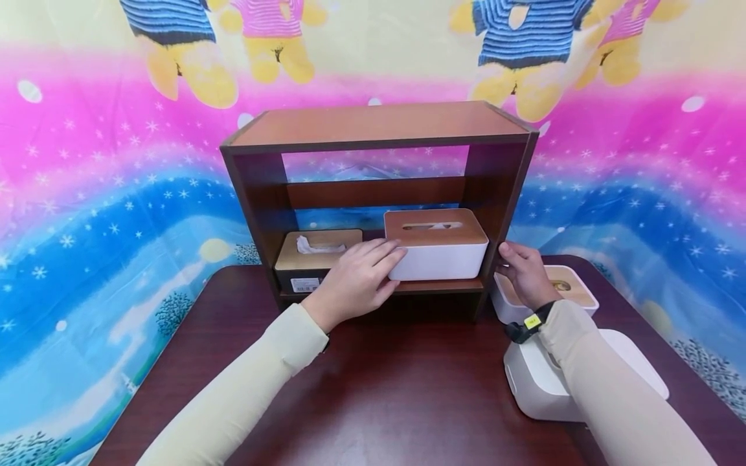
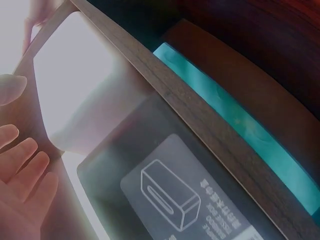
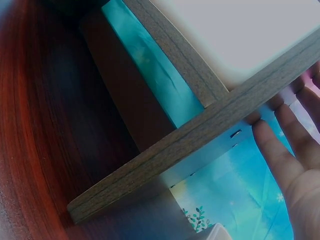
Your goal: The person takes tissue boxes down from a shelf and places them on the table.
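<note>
A white tissue box (image 1: 437, 262) with a wood-look lid sits on the lower board of a brown shelf unit (image 1: 379, 126), toward the right. Beside it on the left stands a dark tissue box (image 1: 285, 281) with a bamboo-coloured lid, tissue poking from its slot. My left hand (image 1: 361, 278) reaches in front of both boxes, fingers extended at the white box's left end. In the left wrist view its fingers (image 2: 35, 175) are loosely bent and hold nothing. Against the outer face of the shelf's right side panel (image 3: 200, 125) rest the fingertips of my right hand (image 1: 524, 275).
Right of the shelf, a white box with a wood-look lid (image 1: 583, 288) stands on the dark red table (image 1: 373, 388). Nearer, a rounded white box (image 1: 536, 388) lies partly under the right forearm. A printed cloth (image 1: 116, 226) hangs behind and around the table.
</note>
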The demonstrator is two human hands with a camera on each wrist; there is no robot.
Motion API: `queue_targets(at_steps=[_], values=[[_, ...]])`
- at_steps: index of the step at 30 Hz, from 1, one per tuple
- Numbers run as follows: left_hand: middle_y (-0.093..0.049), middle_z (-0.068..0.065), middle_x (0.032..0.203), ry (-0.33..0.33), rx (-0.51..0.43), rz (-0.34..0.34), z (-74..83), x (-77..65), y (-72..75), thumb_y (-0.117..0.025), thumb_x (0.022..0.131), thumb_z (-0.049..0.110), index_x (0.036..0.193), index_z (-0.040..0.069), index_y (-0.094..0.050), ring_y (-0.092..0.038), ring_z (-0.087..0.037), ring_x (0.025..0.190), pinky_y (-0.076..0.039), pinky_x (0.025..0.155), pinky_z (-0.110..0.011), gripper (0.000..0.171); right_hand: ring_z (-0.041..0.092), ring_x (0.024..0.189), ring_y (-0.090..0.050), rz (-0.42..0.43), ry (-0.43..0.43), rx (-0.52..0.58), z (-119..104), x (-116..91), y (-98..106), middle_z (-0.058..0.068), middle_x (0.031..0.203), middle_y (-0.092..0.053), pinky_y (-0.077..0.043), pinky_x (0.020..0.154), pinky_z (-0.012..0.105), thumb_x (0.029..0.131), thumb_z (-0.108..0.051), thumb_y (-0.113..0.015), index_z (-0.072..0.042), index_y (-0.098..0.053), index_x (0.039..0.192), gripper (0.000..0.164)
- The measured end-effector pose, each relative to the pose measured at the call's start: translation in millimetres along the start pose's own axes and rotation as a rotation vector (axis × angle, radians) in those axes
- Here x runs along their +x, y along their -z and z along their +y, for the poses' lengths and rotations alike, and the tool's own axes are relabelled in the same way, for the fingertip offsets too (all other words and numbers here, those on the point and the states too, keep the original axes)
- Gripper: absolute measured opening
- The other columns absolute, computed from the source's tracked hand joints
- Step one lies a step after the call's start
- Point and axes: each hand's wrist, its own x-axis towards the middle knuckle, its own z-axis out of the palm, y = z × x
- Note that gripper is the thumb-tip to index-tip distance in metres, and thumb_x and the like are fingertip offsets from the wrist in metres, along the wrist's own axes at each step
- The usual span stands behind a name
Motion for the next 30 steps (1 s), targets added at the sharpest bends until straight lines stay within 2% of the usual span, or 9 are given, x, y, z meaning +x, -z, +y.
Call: queue_targets(at_steps=[8, 18, 26, 30], values=[[-0.047, -0.009, 0.128, -0.018, 0.021, -0.003, -1.4, 3.8, -12.0, -0.062, 0.079, 0.033, 0.129, 0.009, -0.047, -0.041, -0.022, 0.118, -0.028, 0.099, -0.039, 0.057, 0.015, 0.086, -0.061, 0.006, -0.014, 0.014, 0.0, -0.5, -1.6, 0.006, 0.1, -0.063, -0.05, 0.072, 0.029, 0.094, -0.009, -0.042, -0.002, -0.063, 0.111, 0.027], [-0.048, -0.008, 0.127, 0.019, 0.06, -0.039, -5.9, 11.6, -20.7, -0.063, 0.079, 0.036, 0.129, 0.009, -0.047, -0.04, -0.023, 0.117, -0.028, 0.099, -0.041, 0.059, 0.015, 0.086, -0.061, 0.007, -0.019, -0.014, -4.6, 0.2, -2.9, 0.007, 0.1, -0.062, -0.049, 0.073, 0.029, 0.093, -0.012, -0.045, -0.001, -0.061, 0.113, 0.028], [-0.05, -0.008, 0.124, 0.052, 0.079, -0.011, 2.3, 15.8, -26.8, -0.063, 0.079, 0.035, 0.126, 0.008, -0.049, -0.042, -0.023, 0.115, -0.028, 0.099, -0.04, 0.056, 0.015, 0.086, -0.061, 0.017, -0.037, -0.042, -4.0, 0.1, -0.3, 0.006, 0.1, -0.062, -0.049, 0.075, 0.029, 0.094, -0.011, -0.043, -0.001, -0.06, 0.115, 0.029], [-0.049, -0.01, 0.124, 0.079, 0.122, -0.006, 8.5, 18.4, -30.6, -0.061, 0.08, 0.033, 0.127, 0.004, -0.047, -0.043, -0.024, 0.114, -0.031, 0.097, -0.039, 0.057, 0.015, 0.086, -0.061, 0.014, -0.029, -0.034, -4.1, -0.1, -0.5, 0.006, 0.1, -0.063, -0.049, 0.074, 0.029, 0.094, -0.011, -0.042, -0.001, -0.06, 0.114, 0.028]])
